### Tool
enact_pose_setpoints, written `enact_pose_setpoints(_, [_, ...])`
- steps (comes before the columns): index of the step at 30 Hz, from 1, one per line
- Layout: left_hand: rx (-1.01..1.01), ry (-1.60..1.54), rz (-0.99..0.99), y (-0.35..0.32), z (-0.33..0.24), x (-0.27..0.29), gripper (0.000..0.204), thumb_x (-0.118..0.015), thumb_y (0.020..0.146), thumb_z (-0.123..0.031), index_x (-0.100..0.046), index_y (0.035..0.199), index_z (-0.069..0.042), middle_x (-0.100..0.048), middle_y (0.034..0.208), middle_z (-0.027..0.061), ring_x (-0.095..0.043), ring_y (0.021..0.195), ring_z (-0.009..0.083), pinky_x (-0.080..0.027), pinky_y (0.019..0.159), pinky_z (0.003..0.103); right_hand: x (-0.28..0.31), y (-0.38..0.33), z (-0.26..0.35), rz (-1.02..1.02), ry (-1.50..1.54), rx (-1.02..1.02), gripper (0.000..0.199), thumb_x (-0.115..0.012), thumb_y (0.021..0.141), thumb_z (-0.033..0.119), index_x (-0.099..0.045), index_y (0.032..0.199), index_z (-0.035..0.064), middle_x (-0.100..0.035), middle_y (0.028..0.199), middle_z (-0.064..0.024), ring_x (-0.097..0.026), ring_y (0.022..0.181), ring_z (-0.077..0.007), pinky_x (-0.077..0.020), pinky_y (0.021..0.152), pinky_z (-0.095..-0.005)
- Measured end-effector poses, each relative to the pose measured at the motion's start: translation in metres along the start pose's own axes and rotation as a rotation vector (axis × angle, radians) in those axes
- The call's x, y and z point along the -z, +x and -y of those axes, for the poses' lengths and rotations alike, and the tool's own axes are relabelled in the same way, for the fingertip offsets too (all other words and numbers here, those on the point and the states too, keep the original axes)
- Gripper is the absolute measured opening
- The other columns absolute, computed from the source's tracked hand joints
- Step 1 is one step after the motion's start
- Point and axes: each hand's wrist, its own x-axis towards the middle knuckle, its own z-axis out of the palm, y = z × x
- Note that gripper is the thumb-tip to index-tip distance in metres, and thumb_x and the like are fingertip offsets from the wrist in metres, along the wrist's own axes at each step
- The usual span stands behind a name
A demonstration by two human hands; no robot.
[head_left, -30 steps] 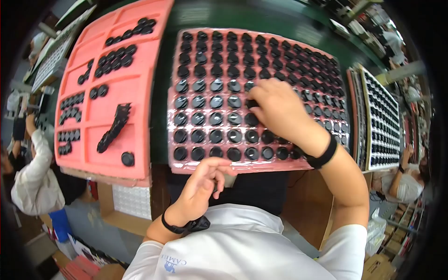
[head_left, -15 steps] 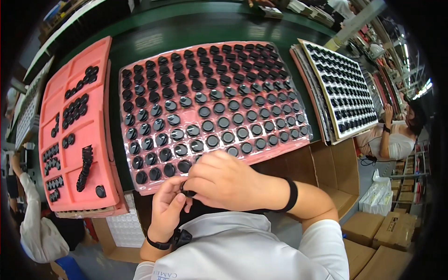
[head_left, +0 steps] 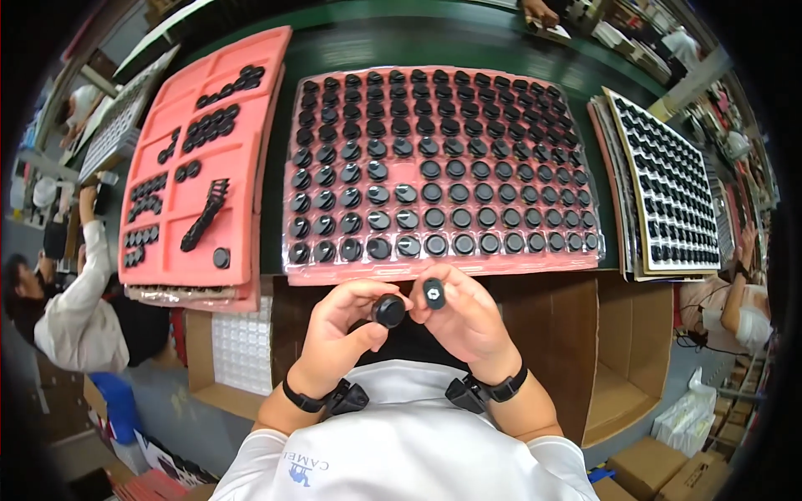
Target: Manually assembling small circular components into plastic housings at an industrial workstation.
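My left hand (head_left: 338, 330) pinches a round black cap-like part (head_left: 388, 310) between thumb and fingers, its flat dark face turned up. Close beside it, my right hand (head_left: 474, 324) grips a small black oval piece (head_left: 433, 293) with a pale mark on its end. Both hands are just off the near edge of a pink tray (head_left: 351, 274) with a clear plastic liner. Rows of round black parts (head_left: 434, 219) fill its pockets, and one pocket near the middle shows bare pink.
On the left, a pink compartment tray (head_left: 171, 219) holds small black pieces in groups. A stack with a white tray of black parts (head_left: 668, 179) stands on the right. Cardboard boxes (head_left: 631, 367) are below the green table (head_left: 359, 42). Other people work at both sides.
My hands were together over the tray's near edge, the right one covering much of the left. They have parted slightly, showing both pieces. The view has shifted, so the trays sit further right.
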Motion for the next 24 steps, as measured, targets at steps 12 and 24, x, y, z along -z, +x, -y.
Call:
enact_pose_setpoints(12, [-0.507,0.651,0.013,-0.014,0.001,-0.016,0.040,-0.072,0.078,-0.005,-0.053,0.113,0.001,-0.057,0.104,0.0118,-0.052,0.074,0.0118,-0.045,0.064,0.023,-0.030,-0.014,0.010,0.158,-1.158,0.552,0.026,-0.053,0.092,0.016,-0.051,0.110,-0.0022,-0.050,0.089,-0.0051,-0.045,0.075,-0.0096,-0.0369,0.068,-0.0230])
enact_pose_setpoints(24, [-0.488,0.566,0.042,-0.019,0.002,-0.019,0.039,-0.072,0.079,-0.007,-0.053,0.112,0.001,-0.057,0.105,0.0139,-0.052,0.074,0.0127,-0.045,0.063,0.023,-0.037,-0.019,0.002,0.146,-0.964,0.430,0.023,-0.051,0.091,0.009,-0.048,0.111,-0.0021,-0.050,0.091,-0.0051,-0.043,0.073,-0.0088,-0.0370,0.068,-0.0224])
